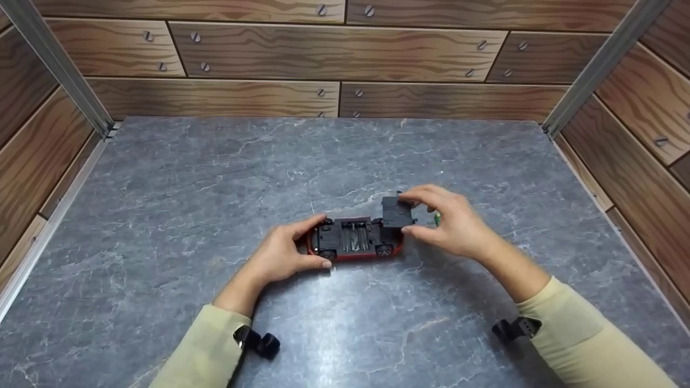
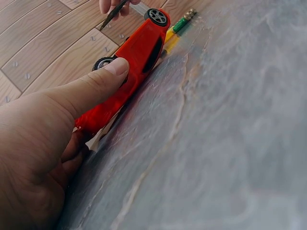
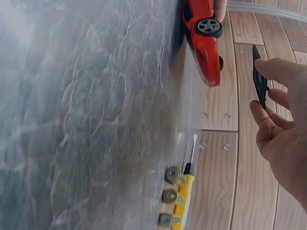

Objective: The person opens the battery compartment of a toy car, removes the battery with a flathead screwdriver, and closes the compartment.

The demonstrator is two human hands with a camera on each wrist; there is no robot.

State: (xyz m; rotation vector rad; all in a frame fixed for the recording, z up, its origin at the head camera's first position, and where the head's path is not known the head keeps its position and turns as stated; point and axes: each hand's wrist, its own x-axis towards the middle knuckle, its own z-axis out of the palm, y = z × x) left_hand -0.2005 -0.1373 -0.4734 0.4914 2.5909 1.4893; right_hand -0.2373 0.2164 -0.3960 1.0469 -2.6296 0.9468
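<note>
A red toy car [image 1: 356, 255] lies upside down on the table, its black underside and wheels facing up. An open ribbed compartment [image 1: 354, 236] shows in the middle of that underside. My left hand [image 1: 280, 253] grips the car's left end, thumb on the near side by a wheel and fingers at the far side. In my right hand [image 1: 450, 221] a flat black cover [image 1: 397, 212] is pinched between thumb and fingers. The cover is raised over the car's right end; in the right wrist view the cover [image 3: 259, 79] stands apart from the car [image 3: 205, 52].
Beyond the car, a screwdriver [image 3: 184, 196] with a yellow handle lies on the table. Three small metal-ended cylinders [image 3: 170, 195], like batteries, sit beside it; their green [image 1: 437, 218] shows by my right hand. Wood-patterned walls [image 1: 339, 51] enclose the grey marbled table [image 1: 242, 161].
</note>
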